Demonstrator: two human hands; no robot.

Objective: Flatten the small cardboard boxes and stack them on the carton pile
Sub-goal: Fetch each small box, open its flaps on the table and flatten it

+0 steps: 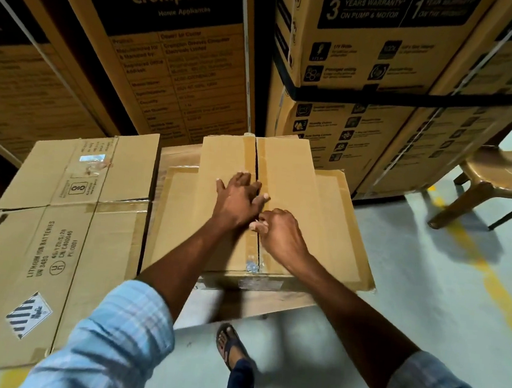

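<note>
A small brown cardboard box [290,178] stands on a pile of flattened cartons [344,232] in the middle of the view. Its top flaps meet at a taped centre seam. My left hand [239,198] lies flat on the left flap with fingers spread, the fingertips at the seam. My right hand [279,231] is curled at the seam just below it, fingers pinching at the flap edge or tape; which of the two I cannot tell.
A flattened lithium-battery carton [49,237] lies to the left of the pile. Tall stacked appliance cartons [173,63] wall the back. A brown plastic chair [498,174] stands at the right on the grey floor. My sandalled foot [230,343] is below the pile.
</note>
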